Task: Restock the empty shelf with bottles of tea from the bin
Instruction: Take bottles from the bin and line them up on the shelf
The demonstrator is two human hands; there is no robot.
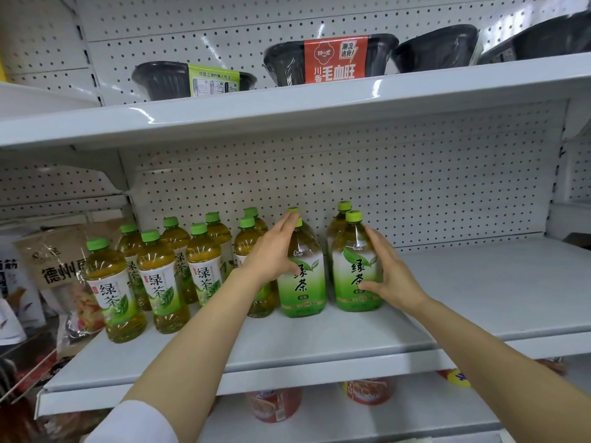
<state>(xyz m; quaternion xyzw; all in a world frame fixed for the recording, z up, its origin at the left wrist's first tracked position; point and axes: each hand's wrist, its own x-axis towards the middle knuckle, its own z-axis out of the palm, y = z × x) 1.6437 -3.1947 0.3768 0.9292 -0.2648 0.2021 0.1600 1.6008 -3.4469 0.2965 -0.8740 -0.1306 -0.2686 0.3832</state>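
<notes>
- Green-capped clear plastic tea bottles (pixel 204 266) stand upright in rows on the left half of the white metal shelf (pixel 479 302).
- I see the left hand (pixel 271 254) laid against the left flank of a large green-labelled tea bottle (pixel 302 282); fingers straight, thumb low on the label. Grip flat, not wrapped.
- The right hand (pixel 391 276) cups the right side of a second large green-labelled tea bottle (pixel 358 276); fingers and thumb curl round its body.
- Both large bottles stand upright, just beside each other, with one more behind each.
- Black plastic meal bowls (pixel 329 62) sit on the shelf above.
</notes>
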